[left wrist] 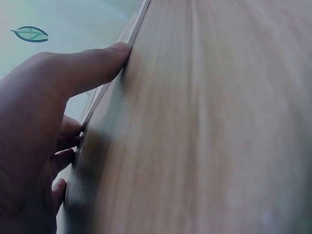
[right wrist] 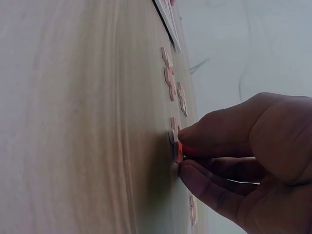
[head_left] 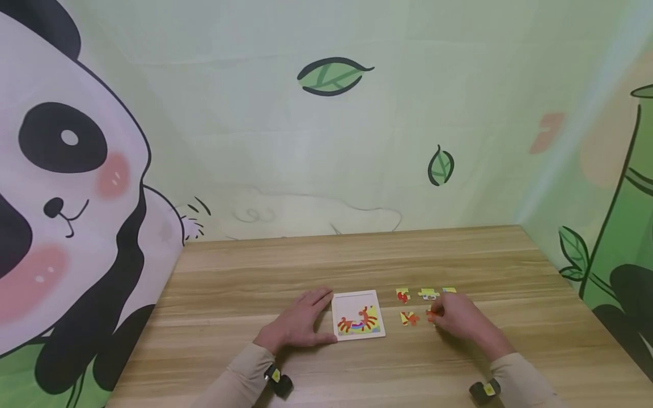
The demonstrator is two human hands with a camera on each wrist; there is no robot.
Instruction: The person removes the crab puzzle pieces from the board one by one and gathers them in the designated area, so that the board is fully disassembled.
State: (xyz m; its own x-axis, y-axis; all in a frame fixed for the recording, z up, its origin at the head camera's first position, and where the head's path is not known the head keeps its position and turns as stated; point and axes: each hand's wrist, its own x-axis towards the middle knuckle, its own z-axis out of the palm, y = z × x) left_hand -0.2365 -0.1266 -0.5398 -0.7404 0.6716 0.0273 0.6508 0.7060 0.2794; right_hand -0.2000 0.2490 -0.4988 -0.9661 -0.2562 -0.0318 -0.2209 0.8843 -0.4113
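A white puzzle tray (head_left: pixel 357 293) lies on the wooden table, its lower part filled with pieces picturing red-orange striped legs, a rainbow strip and green ground. My left hand (head_left: pixel 298 320) rests at the tray's left side, fingers fairly straight; in the left wrist view the thumb (left wrist: pixel 105 63) touches the tray's edge. To the right, my right hand (head_left: pixel 461 317) pinches a red puzzle piece (right wrist: pixel 178 152) between thumb and fingertips, at the tabletop. Most of that piece is hidden by the fingers. Near it lie a red-and-yellow piece (head_left: pixel 409 318) and a yellow-and-white piece (head_left: pixel 428 294).
Another red-and-yellow piece (head_left: pixel 403 295) lies in the upper row, closest to the tray. One more piece (head_left: pixel 449 289) sits just beyond the right hand, partly covered. Behind the wooden table (head_left: pixel 229 272) hangs a printed cloth (head_left: pixel 255 141) with a panda and leaves.
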